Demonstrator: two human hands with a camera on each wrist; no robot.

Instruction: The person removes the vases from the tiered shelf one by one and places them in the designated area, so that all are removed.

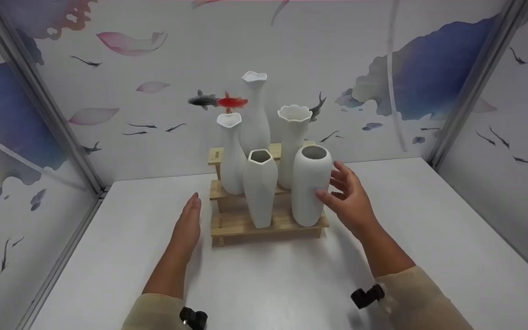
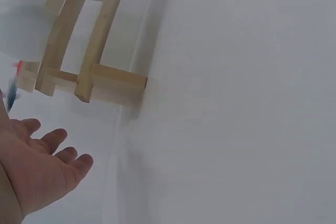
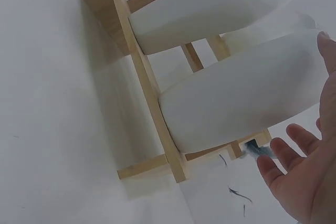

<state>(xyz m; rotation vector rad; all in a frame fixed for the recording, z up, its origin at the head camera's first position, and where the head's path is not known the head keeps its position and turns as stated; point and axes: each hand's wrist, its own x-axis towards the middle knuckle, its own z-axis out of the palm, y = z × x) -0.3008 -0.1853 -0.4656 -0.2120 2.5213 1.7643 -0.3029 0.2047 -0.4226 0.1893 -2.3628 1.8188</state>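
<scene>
A patterned wall (image 1: 264,46) stands at twelve o'clock, straight away from the person; before it, the white desk (image 1: 264,284) carries a three-tier wooden stand (image 1: 234,226). The stand looks stiff and fairly light, so a knock could set its load rocking. The tallest vase (image 1: 255,114) rises at the back, toward eleven o'clock, its foot hidden; its long shape would probably tip easily.

The rounded vase (image 1: 307,188) is upright on the lowest tier, at the stand's four o'clock. It looks ceramic: rigid, breakable, probably moderately heavy, and smooth enough to slip. Its broad middle seems the best hold, thumb and fingers opposed, rather than the rim. Crowding it are the faceted vase (image 1: 260,192), just beside it at nine o'clock, and the scalloped vase (image 1: 290,146), one tier up at eleven; reaching in from three to six should be easiest. The narrow-necked vase (image 1: 232,160), farther off at ten, is less in the way.

The right hand (image 1: 349,197), at the rounded vase's three o'clock, is loosely curved, fingers parted, thumb at its side; firm contact cannot be told. The left hand (image 1: 187,229), at the stand's eight o'clock, is apart from it, fingers extended, holding nothing.
</scene>
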